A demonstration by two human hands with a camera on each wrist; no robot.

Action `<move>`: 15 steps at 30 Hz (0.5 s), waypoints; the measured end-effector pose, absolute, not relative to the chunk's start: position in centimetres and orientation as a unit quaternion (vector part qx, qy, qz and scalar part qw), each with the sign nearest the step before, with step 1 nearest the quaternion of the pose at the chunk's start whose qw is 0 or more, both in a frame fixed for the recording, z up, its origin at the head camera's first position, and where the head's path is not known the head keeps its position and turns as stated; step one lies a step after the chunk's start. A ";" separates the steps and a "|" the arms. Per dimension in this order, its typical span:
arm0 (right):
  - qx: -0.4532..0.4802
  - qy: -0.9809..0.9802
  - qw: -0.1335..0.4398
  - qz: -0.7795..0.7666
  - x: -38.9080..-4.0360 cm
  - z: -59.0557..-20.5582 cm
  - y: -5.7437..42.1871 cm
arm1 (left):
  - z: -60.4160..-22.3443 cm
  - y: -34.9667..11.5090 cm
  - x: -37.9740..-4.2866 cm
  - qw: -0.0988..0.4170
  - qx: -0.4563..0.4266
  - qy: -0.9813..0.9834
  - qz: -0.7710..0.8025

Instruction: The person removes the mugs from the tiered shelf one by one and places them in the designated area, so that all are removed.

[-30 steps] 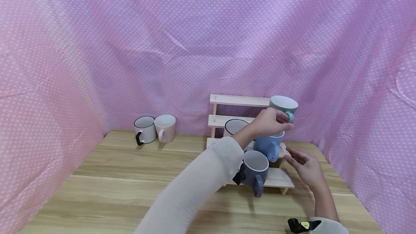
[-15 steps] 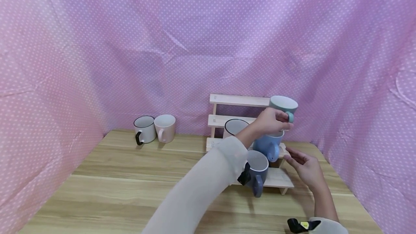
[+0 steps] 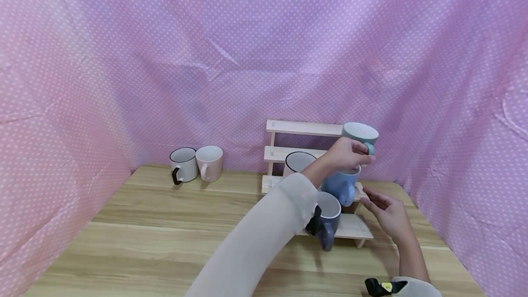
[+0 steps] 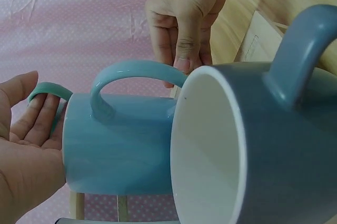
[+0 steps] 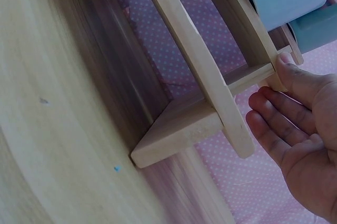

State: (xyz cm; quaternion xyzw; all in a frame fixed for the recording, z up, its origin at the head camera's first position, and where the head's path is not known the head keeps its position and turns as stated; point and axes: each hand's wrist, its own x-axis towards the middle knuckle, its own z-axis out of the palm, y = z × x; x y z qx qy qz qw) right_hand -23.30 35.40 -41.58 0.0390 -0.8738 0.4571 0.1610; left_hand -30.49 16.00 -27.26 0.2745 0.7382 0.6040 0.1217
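In the head view my left hand (image 3: 346, 155) reaches across a stepped wooden rack (image 3: 305, 127) and holds the handle of a green mug (image 3: 360, 131) at the right end of the top step. The left wrist view shows fingers (image 4: 39, 124) hooked through that handle. Below it, a light blue mug (image 3: 339, 183) stands on a lower step. A grey-blue mug (image 3: 331, 210) sits on the lowest step, partly behind my left cuff. My right hand (image 3: 389, 217) grips the rack's right side; its thumb (image 5: 295, 74) presses a step's end in the right wrist view.
A dark-rimmed mug (image 3: 298, 162) on the rack is partly covered by my left arm. At the back left of the wooden table (image 3: 156, 233) stand a white mug with a black handle (image 3: 187, 168) and a pale pink mug (image 3: 213, 168). Dotted pink cloth (image 3: 264, 58) hangs behind.
My left forearm has shifted slightly to the right, covering more of the grey-blue mug. The green mug and its handle have edged very slightly right. My right hand looks unmoved.
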 end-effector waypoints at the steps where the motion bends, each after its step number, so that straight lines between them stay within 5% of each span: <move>1: 0.038 -0.874 0.161 0.458 -23.3 -41.6 35.4 | -27.3 16.0 -30.5 0.120 0.277 0.736 0.606; 15: 0.038 -0.876 0.159 0.454 -23.3 -41.4 35.4 | -27.2 16.3 -30.3 0.101 0.261 0.699 0.658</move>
